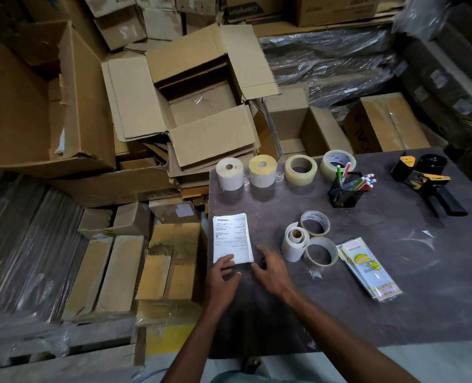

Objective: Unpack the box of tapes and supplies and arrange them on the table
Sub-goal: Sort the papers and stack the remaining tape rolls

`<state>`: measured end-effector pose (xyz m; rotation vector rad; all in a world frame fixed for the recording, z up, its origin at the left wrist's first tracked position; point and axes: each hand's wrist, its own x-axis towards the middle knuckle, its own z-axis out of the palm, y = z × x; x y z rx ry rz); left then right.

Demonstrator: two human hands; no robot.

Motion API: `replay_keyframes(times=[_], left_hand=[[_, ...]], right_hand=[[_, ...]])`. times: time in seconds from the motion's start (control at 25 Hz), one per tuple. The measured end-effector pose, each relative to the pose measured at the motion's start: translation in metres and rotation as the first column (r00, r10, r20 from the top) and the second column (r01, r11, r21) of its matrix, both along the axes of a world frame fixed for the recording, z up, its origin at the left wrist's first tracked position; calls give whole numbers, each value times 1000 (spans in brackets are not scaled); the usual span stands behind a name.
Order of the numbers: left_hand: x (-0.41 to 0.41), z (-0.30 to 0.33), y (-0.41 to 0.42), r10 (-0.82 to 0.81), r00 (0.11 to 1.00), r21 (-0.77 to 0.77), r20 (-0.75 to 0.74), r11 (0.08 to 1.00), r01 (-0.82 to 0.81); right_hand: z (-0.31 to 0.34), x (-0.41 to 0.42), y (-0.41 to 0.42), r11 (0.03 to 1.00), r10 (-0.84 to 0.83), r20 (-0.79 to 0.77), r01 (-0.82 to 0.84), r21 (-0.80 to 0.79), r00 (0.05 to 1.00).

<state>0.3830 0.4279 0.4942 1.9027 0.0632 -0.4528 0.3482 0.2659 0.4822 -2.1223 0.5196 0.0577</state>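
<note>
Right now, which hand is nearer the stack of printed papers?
Left. The left hand rests its fingers on the stack of printed papers' near edge; the right hand lies just beside its right corner.

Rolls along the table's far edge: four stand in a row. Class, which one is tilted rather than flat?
The clear tape roll at the row's right end. It leans against the black mesh pen holder; the other three sit flat.

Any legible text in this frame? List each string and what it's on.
"amazon.in": header of the paper stack under the left hand; its body print is too small to read.
"Crompton": seen upside down on a dark carton at the top.
Printing inside the tape rolls: too small to read.
Logo on the plastic packet: blurred, unreadable.
</note>
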Motion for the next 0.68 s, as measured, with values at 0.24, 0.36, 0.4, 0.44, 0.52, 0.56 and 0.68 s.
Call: replay_keyframes(times=[0.24,0.36,0.4,0.44,0.52,0.56,0.68], left_hand=[[-32,6,-31,-85,996,-52,1,995,85],[-42,7,-55,-130,991,-66,12,989,131],[-43,8,-65,-145,989,-71,16,987,146],[-41,8,-75,-158,987,-56,19,986,159],[-37,7,-96,-177,984,-26,24,984,178],[-35,8,-105,-186,982,-17,30,982,186],[-31,7,-129,-215,976,-14,40,976,216]], right_hand=[[10,-66,-19,991,-89,88,80,108,992],[17,-89,-36,978,-173,126,155,139,977],[18,-96,-42,969,-226,146,206,138,963],[18,-102,-48,956,-284,163,266,124,945],[13,-112,-63,922,-385,209,384,49,899],[11,-114,-71,904,-419,227,428,6,879],[9,-113,-90,859,-490,196,508,-55,849]])
